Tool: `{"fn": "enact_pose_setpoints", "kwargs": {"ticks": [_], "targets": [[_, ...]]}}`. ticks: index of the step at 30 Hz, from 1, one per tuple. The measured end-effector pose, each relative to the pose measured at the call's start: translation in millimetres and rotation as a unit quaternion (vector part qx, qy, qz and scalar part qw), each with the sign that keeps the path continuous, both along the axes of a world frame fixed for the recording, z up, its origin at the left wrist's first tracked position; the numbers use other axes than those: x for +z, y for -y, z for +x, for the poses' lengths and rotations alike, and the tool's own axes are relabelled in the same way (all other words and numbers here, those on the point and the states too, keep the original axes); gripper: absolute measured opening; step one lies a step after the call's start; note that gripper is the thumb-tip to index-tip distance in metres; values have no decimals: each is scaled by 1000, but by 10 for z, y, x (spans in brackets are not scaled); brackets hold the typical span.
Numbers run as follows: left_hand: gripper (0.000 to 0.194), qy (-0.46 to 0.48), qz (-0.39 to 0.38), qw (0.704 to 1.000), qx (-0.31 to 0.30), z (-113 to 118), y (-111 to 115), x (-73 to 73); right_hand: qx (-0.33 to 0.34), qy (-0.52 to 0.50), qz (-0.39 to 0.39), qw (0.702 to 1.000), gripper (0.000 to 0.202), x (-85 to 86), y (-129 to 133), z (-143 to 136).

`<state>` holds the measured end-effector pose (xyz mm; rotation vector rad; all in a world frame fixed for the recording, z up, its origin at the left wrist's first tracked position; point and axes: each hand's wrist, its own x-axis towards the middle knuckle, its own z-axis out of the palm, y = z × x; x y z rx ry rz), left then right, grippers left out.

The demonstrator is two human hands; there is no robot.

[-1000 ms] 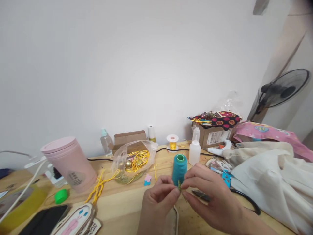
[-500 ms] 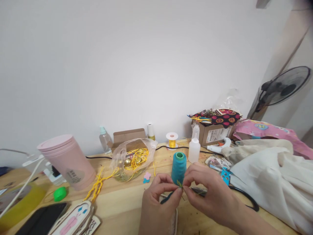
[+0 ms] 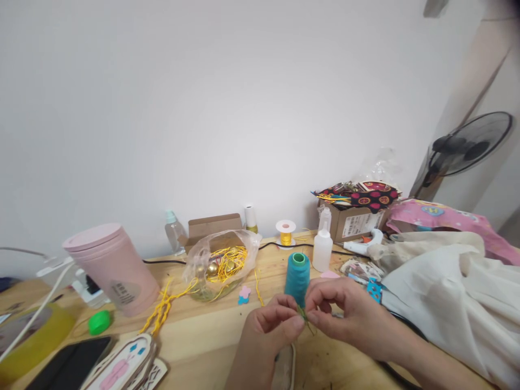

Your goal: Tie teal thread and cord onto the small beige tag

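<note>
Thumb and fingers of my left hand [image 3: 271, 330] are pinched on a small bundle of yellow-green thread [image 3: 302, 313]. My right hand [image 3: 345, 317] meets it from the right, its fingertips closed on the same thread; thin loose ends hang below. Just behind the fingertips stands a teal thread cone [image 3: 297, 277], upright, its lower part hidden by my hands. Under my left wrist lies a flat pale-edged piece [image 3: 287, 368], mostly covered. A pink and blue flower-shaped piece [image 3: 244, 295] rests left of my hands.
A clear bag of yellow cords and gold bells [image 3: 221, 265] sits behind left. Further left are a pink tumbler [image 3: 116, 271], a phone [image 3: 69, 363] and wooden tags [image 3: 122, 365]. A white squeeze bottle [image 3: 322, 250] stands behind the cone; cream cloth [image 3: 450, 303] fills the right.
Both hands have moved slightly down, still pinching the thread. The left fingers have shifted their grip, and a pink piece behind the right hand has come into sight.
</note>
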<state>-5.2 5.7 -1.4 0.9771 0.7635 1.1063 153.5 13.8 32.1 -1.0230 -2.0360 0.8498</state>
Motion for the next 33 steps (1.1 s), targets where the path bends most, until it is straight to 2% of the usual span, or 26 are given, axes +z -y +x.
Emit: {"fn": "enact_pose_setpoints", "kwargs": {"ticks": [7,17,23,33], "targets": [[8,6,-13,1000,12,5,1,13,1,-23,-29,999,15,24,-6,-9],[9,-14,-2,999,42,14,-1,30,-1,-2,-11,1000,12,14,26,-4],[9,-32,45,994,94,59,5,34,-26,11,-3,1000,13,20,29,-2],[8,-60,97,988,106,39,-8,11,-62,42,50,996,13,9,41,-36]]}}
